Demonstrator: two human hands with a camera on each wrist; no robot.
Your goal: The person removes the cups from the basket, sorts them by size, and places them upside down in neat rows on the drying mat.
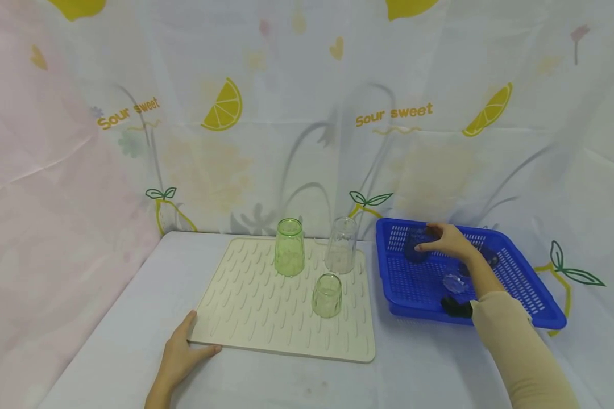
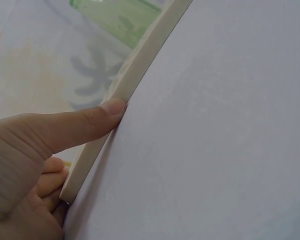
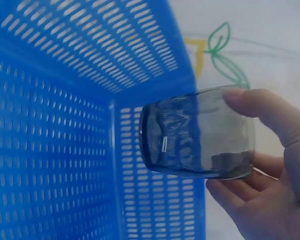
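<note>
My right hand (image 1: 447, 241) holds a smoky grey glass tumbler (image 3: 182, 135) by its rim end, thumb on one side and fingers on the other. In the head view the tumbler is inside the blue plastic basket (image 1: 524, 272), near its back left. My left hand (image 1: 179, 352) holds the near left corner of a cream ribbed drying mat (image 1: 245, 307), its thumb along the front edge and its fingers at the left edge. On the mat, upside down, stand a tall green glass (image 1: 289, 250), a tall clear glass (image 1: 341, 247) and a short pale green glass (image 1: 327, 298).
A clear glass (image 1: 455, 283) lies in the basket, with a dark glass (image 1: 488, 257) partly hidden behind the right wrist. A patterned cloth (image 1: 286, 159) hangs behind the white table (image 1: 133, 307). The basket stands close to the mat's right side.
</note>
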